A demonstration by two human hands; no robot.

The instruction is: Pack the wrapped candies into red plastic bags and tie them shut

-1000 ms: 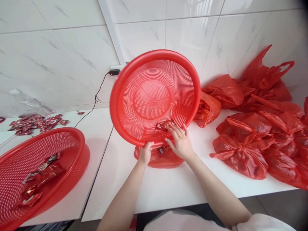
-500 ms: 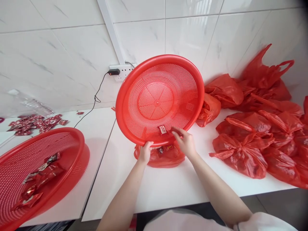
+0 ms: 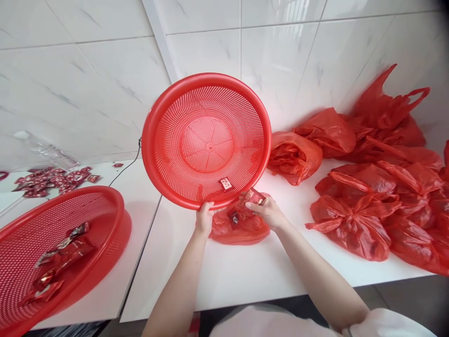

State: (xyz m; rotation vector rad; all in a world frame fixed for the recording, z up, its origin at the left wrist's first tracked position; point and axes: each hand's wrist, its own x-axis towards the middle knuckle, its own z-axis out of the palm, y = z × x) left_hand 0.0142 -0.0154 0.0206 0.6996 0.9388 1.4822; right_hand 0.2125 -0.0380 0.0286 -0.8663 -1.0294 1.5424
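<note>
My left hand (image 3: 205, 218) grips the lower rim of a round red plastic basket (image 3: 207, 80), which is tilted up so that its perforated inside faces me. One small red packet with a white label (image 3: 226, 184) lies inside near the bottom rim. In my right hand (image 3: 271, 211), closed between thumb and fingers, is a small red packet (image 3: 255, 196), just right of the rim. Below both, an open red plastic bag (image 3: 242, 238) sits on the white table with several packets in it. The basket's rim hides part of the bag.
Left, a second red basket (image 3: 114, 206) holds several red packets (image 3: 72, 252). Behind it are a packet pile (image 3: 52, 180) and a clear bottle (image 3: 49, 152) on its side. Tied red bags (image 3: 354, 224) crowd the right. A crumpled red bag (image 3: 294, 157) lies by the tiled wall.
The basket has moved left with my left hand. My right hand has come out of the basket and down a little, now showing a red packet over the bag.
</note>
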